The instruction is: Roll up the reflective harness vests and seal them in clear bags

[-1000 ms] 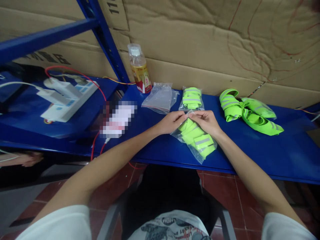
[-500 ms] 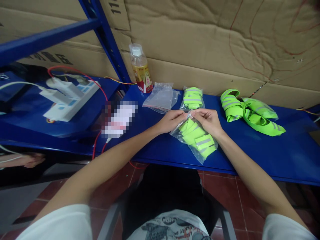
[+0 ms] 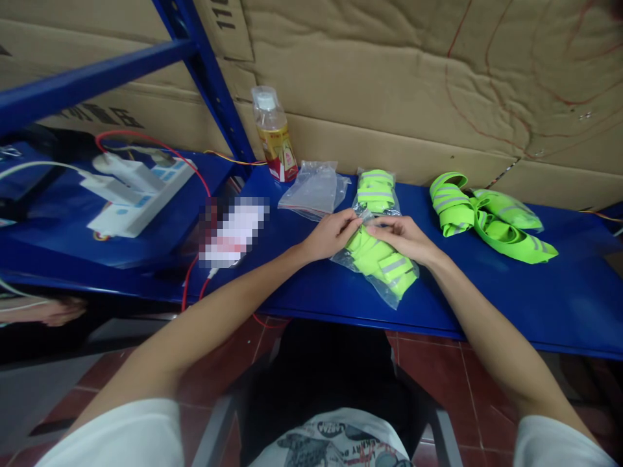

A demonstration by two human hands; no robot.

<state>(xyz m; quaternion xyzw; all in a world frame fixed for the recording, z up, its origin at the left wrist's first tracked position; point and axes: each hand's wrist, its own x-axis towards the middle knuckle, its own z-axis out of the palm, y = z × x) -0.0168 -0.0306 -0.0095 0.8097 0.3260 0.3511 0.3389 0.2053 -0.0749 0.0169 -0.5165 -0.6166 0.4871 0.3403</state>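
Note:
A clear plastic bag (image 3: 387, 269) stuffed with folded neon-green reflective bands lies on the blue shelf (image 3: 487, 285) in front of me. My left hand (image 3: 331, 235) pinches the bag's open top edge from the left. My right hand (image 3: 402, 237) grips the same top edge from the right, fingers closed on the plastic. A second filled bag (image 3: 374, 189) lies just behind my hands. Loose neon-green bands (image 3: 487, 217) lie in a heap to the right.
Empty clear bags (image 3: 314, 188) lie behind my left hand. A plastic bottle (image 3: 273, 136) stands by the blue rack post (image 3: 209, 84). A white power strip (image 3: 139, 191) with red cable sits at left. Cardboard (image 3: 438, 78) backs the shelf.
Both hands have stayed at the bag's mouth and worked along its top edge. The bag has shifted slightly away from me and now lies flatter.

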